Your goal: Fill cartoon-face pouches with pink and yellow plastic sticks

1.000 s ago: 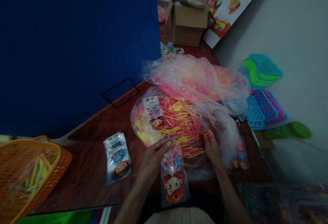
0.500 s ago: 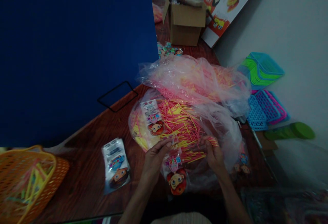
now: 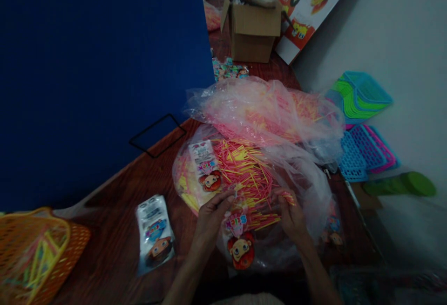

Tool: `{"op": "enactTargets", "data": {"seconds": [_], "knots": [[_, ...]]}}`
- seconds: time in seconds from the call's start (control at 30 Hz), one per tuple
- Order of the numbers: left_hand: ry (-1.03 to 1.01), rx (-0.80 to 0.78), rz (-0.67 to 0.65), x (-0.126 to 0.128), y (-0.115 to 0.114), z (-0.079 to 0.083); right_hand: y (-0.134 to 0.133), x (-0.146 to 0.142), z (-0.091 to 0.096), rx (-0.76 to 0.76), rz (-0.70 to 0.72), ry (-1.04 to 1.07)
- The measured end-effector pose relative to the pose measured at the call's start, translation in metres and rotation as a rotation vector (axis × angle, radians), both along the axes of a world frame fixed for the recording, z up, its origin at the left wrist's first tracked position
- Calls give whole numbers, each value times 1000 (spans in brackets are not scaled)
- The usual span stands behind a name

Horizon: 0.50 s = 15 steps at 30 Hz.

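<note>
While pinched at its top edge by left hand, printed pouch hangs toward the body over the near table edge, cartoon face down-side, mouth up against the stick pile. Closed on a small bunch of pink and yellow sticks, right hand, fingertips at the pouch mouth. Cannot tell if mouth is actually open; too dim.

Risks, judged from this pose:
- Thin pinch on slick film: could slip, pouch drops off the table edge.
- Bunch loosely held: ends could splay, miss the mouth, scatter onto table or lap.
- Sharp stick ends: could snag or pierce the film if pushed in at an angle.
- Loose clear bag bunched just beside right hand: could get caught with the bunch and drag more sticks out.

Around it: second pouch lying on the pile, third pouch flat on the table to the left, well apart. Larger bag of sticks behind. Orange basket far left, cardboard box at back, stacked plastic trays on the right by the wall.
</note>
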<state>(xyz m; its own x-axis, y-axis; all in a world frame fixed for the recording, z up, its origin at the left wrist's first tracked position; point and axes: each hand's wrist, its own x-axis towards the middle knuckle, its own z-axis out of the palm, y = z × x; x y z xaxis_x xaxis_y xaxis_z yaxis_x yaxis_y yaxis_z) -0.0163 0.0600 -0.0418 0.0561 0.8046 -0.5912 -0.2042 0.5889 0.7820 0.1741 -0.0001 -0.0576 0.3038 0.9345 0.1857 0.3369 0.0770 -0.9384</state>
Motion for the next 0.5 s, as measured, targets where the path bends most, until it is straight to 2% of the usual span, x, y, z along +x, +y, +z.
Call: {"op": "enactTargets", "data": {"seconds": [0.13, 0.3, 0.5], "knots": [[-64, 26, -11, 4, 2, 1, 2, 1, -2, -24, -1, 0], [-128, 50, 43, 11, 6, 4, 3, 0, 0, -39, -17, 31], [-177, -19, -2, 13, 9, 8, 0, 2, -6, -99, 19, 119]]}}
